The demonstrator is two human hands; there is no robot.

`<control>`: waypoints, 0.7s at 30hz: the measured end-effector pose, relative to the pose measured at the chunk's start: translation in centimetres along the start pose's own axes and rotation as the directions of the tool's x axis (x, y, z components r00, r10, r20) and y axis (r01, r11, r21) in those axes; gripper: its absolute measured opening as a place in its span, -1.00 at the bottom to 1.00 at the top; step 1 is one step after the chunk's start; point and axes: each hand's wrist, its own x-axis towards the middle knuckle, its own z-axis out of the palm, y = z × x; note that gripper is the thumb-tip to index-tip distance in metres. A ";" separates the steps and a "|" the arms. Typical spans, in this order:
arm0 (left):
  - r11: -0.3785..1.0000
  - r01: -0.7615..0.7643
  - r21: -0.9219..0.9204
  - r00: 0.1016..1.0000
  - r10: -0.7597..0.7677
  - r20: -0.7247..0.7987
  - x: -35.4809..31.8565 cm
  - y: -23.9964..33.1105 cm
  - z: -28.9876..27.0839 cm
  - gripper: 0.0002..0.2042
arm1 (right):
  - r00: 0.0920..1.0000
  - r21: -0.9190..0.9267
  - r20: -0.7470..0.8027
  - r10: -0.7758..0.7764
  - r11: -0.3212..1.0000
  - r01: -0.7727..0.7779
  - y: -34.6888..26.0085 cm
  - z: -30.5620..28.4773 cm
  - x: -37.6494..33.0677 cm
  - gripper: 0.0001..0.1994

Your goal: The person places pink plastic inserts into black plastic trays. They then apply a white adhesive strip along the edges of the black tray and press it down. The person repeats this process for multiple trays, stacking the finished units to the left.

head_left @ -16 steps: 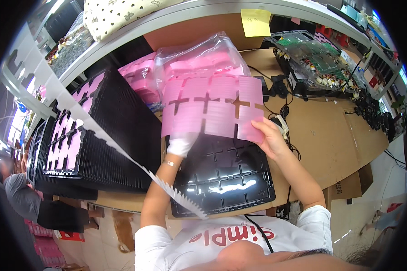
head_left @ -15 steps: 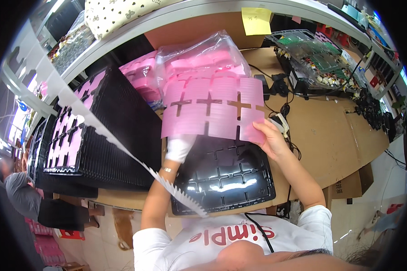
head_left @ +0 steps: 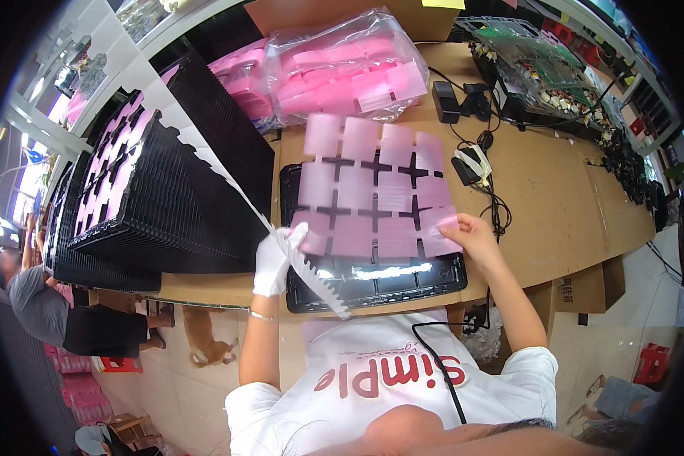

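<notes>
One pink sheet [head_left: 353, 186], cut through with cross-shaped openings, spans the middle of my head-camera feed, held by both hands over a black tray [head_left: 376, 301] on the worktable. From my distant post I cannot tell whether its far part touches the tray, whose near edge and far left corner show past it. The left hand [head_left: 272, 262], in a white glove, is closed at the near left corner of the sheet, fingertips at its edge. The bare right hand [head_left: 475, 239] pinches the near right corner, thumb on top, other fingers partly hidden below.

To the left I see a tall stack of black trays [head_left: 182, 209], with pink pieces [head_left: 118, 182] in the trays at its left end. A pale strip [head_left: 209, 156] with a toothed edge slants across my view, its lower end passing in front of the gloved hand. Beyond the sheet sits a clear bag [head_left: 342, 68] of pink pieces; to its right are a black adapter [head_left: 445, 102] and tangled cables [head_left: 500, 216] on cardboard [head_left: 558, 209]. Green circuit boards [head_left: 551, 83] are piled farther off. Beneath the table's left side I spot a brown animal [head_left: 205, 338] on the floor, near a co-worker [head_left: 42, 308] in grey.
</notes>
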 end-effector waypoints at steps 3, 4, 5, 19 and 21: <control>0.960 -0.088 0.265 0.984 0.124 -0.124 -2.1 -4.6 -0.9 -0.73 | 0.979 -0.124 -0.147 -0.142 0.984 0.124 2.3 1.2 -2.4 -0.52; 0.891 -0.100 0.442 0.972 0.183 -0.149 -2.9 -5.5 -1.1 -0.70 | 0.972 -0.174 -0.169 -0.166 0.975 0.136 2.5 1.6 -3.2 -0.50; 0.883 -0.073 0.464 0.967 0.176 -0.183 -3.6 -6.5 -1.2 -0.68 | 0.963 -0.224 -0.189 -0.189 0.964 0.145 2.5 2.0 -4.1 -0.47; 0.874 0.142 0.465 0.986 -0.086 -0.140 -6.1 -4.9 -1.9 -0.60 | 0.975 -0.376 -0.190 -0.118 0.926 0.038 2.6 2.3 -7.2 -0.73; 0.797 0.066 0.600 0.986 0.039 -0.161 -6.2 -5.1 -1.6 -0.59 | 0.971 -0.440 -0.181 -0.155 0.896 0.061 2.9 2.5 -7.2 -0.73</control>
